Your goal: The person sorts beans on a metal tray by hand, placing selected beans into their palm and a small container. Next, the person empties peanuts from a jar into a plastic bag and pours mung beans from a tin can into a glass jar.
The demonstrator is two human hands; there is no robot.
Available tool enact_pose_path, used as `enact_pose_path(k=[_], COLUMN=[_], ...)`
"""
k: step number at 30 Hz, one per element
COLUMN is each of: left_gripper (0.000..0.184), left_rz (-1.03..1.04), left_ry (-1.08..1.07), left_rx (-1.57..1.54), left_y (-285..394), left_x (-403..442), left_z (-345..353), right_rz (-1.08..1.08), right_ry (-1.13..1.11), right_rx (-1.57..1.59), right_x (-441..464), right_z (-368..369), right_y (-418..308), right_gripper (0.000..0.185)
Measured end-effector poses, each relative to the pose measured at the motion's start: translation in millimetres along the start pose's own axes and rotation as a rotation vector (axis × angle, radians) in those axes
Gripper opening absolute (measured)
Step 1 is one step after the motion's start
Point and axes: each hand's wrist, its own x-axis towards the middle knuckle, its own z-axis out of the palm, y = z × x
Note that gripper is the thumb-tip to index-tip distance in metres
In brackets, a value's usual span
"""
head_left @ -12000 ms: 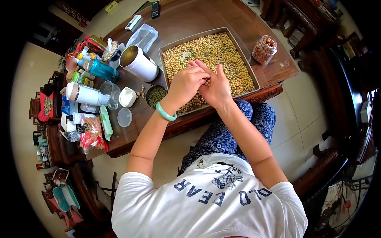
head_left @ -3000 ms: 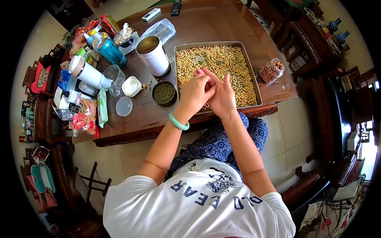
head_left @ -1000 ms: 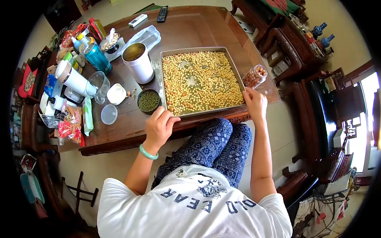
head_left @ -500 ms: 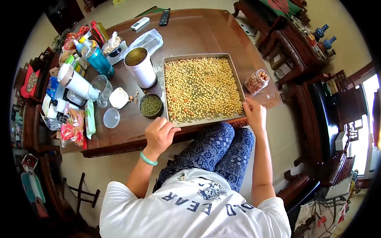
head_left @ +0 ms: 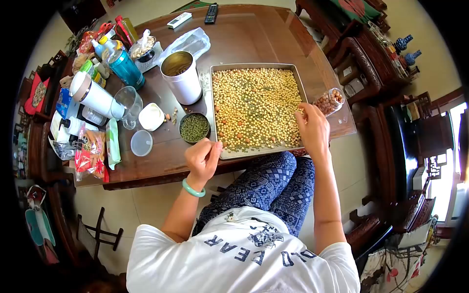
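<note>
A shallow rectangular metal tray [head_left: 212, 105] lies at the table's near edge, spread with yellow soybeans [head_left: 259, 97], green mung beans and a few reddish peanuts. My left hand [head_left: 202, 158], with a pale green bangle at the wrist, is closed at the tray's near left corner, thumb against the rim. Over the tray's right side, my right hand [head_left: 314, 129] has its fingers bent together at the beans; whatever lies between the fingertips is hidden. A clear jar of peanuts [head_left: 330, 101] lies tilted just beyond it. Left of the tray stands a round tin of mung beans [head_left: 194, 128].
A tall white canister [head_left: 188, 88], a clear jug [head_left: 128, 105], a white lid [head_left: 151, 117] and a clear lid [head_left: 141, 143] stand left of the tray. Bottles and packets crowd the table's left side. Remotes [head_left: 211, 13] and a plastic bag [head_left: 193, 44] lie farther back.
My right hand has left the tray's near right corner and moved up over its right side, fingers bending inward. My left hand stays at the left corner. The whole view has shifted slightly.
</note>
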Motion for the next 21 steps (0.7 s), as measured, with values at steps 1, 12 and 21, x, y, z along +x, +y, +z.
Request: enact_pose_path(k=[1,12,21], left_gripper=[0.026,0.03,0.041], left_rz=[-0.001,-0.015,0.021], left_ry=[-0.002,-0.078,-0.094], left_rx=[-0.006,-0.018,0.015], left_y=[-1.1,-8.7,-9.8], left_x=[-0.3,-7.4,-7.1], left_z=[0.6,2.6,4.9], right_rz=[-0.07,-0.212,-0.201], right_ry=[-0.034,-0.285,-0.301], right_rx=[0.064,0.138,0.144], right_x=[7.7,74.7,78.4], right_z=[7.7,75.1,85.7], right_y=[-0.3,-2.9,4.1], right_gripper=[0.019,0.02,0.018])
